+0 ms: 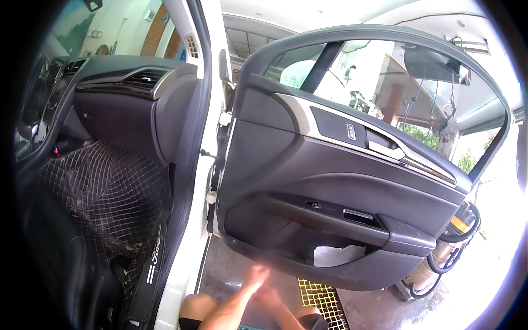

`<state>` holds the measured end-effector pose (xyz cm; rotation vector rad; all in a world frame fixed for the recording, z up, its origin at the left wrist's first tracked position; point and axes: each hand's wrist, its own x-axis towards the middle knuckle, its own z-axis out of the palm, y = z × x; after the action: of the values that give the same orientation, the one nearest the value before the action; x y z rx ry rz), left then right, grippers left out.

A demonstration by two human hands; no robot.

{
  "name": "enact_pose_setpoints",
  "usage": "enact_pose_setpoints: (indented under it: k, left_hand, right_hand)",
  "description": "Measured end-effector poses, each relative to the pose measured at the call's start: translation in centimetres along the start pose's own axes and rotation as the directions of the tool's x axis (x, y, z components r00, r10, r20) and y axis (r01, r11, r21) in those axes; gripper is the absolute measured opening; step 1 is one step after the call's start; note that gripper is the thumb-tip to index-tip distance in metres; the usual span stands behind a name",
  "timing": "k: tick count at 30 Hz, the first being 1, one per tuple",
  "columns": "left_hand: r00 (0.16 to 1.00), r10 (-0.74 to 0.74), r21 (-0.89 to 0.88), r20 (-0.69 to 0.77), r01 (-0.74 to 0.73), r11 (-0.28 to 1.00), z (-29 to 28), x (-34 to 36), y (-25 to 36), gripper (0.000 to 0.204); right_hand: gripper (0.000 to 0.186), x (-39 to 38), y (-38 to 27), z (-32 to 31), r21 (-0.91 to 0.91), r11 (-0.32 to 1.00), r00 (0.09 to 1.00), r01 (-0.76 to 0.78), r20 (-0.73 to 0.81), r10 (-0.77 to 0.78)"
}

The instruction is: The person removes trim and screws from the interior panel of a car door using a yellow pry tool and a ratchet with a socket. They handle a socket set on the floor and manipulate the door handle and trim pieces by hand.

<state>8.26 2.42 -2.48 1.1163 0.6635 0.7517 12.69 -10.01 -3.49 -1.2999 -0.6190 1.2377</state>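
Observation:
My left hand (256, 276) is low in the middle of the head view, in front of the bottom edge of an open car door (275, 165). Its fingers look curled in; whatever they hold, if anything, is hidden. Close beside and slightly below it, my right hand (267, 296) is smeared by motion, so its fingers cannot be made out. Both forearms rise from the lower edge between my knees. A crumpled white cloth or paper (339, 256) lies in the door's lower pocket, to the right of my hands.
At left, the car's footwell has a quilted black mat (110, 187), beside a dark seat (60, 253) and a sill plate (148, 275). A yellow floor grate (324, 302) lies beneath the door. Beyond it stands a metal canister machine with a black hose (432, 269).

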Motion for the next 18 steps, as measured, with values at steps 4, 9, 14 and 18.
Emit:
enact_pose_setpoints:
  k: [4,9,14,18]
  left_hand:
    - [0.991,0.13,0.33,0.02,-0.129,0.935,-0.6,-0.3,0.9,0.042]
    - [0.998,0.067,0.117,0.008,-0.067,0.991,0.6,-0.9,2.7,0.022]
    - [1.0,-0.019,0.066,0.008,0.019,0.998,0.5,-1.1,2.6,0.019]
    - [1.0,-0.017,0.0,0.022,0.017,1.0,0.2,-0.9,3.3,0.016]
  right_hand:
    - [0.041,-1.8,-1.8,2.8,-0.591,0.806,0.958,0.026,-0.215,-0.188]
    - [0.044,-1.0,-0.2,1.1,-0.814,0.567,0.923,0.124,-0.114,-0.367]
    - [0.043,-0.8,0.4,0.5,-0.502,0.815,0.943,0.29,0.007,-0.331]
    - [0.038,-0.7,-0.5,-0.2,-0.466,0.845,0.96,0.262,0.036,-0.277]
